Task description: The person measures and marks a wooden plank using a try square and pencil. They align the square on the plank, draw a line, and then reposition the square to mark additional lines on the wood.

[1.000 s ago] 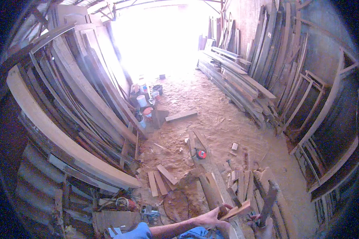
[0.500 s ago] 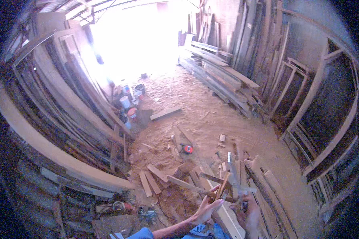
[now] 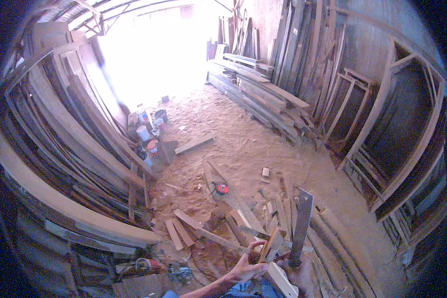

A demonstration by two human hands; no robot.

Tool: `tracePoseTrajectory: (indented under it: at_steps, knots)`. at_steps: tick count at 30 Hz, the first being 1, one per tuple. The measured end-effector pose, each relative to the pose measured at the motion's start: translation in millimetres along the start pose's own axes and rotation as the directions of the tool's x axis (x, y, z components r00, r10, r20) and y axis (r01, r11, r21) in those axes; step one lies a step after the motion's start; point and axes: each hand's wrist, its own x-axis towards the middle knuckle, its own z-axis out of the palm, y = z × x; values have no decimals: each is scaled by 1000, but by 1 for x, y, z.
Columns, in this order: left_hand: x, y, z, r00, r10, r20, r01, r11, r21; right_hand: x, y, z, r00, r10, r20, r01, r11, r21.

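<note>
My left hand point(image 3: 248, 268) is closed around a short wooden piece point(image 3: 272, 244) that stands tilted upward over the lumber. Close by on the right, my right hand point(image 3: 303, 273) grips a machete point(image 3: 302, 221) by its dark lower end. Its broad grey blade points up, with a squared tip. The right fingers are blurred and partly hidden. Below and between the hands lies a pale timber beam point(image 3: 282, 281). A darker strip of wood point(image 3: 253, 231) crosses just beyond the left hand.
A red tape measure point(image 3: 222, 189) lies on a board ahead. Loose offcuts point(image 3: 179, 232) are scattered at the left, and long planks point(image 3: 340, 243) at the right. Stacked lumber point(image 3: 258, 84) lines the far right, and buckets point(image 3: 143, 132) stand at the far left. Sawdust covers the floor.
The machete has swung upright and its blade now shows sharply. My left hand still holds the wooden piece. The whole view has shifted, so the surroundings appear slightly farther left.
</note>
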Motion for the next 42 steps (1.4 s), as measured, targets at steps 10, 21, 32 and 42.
tracePoseTrajectory:
  at_steps: [10,21,32,42]
  knots:
    - [-1,-15,1,999,46,-6,-47,981,-189,5,18,1,997,-62,40,59,995,83]
    - [15,20,-47,931,270,-248,-332,906,-261,-17,25,-14,882,-319,-345,339,941,-4]
    - [1,37,-47,900,143,-411,-273,921,-278,-35,18,-35,972,-194,-135,149,947,-286]
    - [4,-25,-82,911,186,-368,-331,863,-382,-31,46,-49,966,-210,-154,175,961,-215]
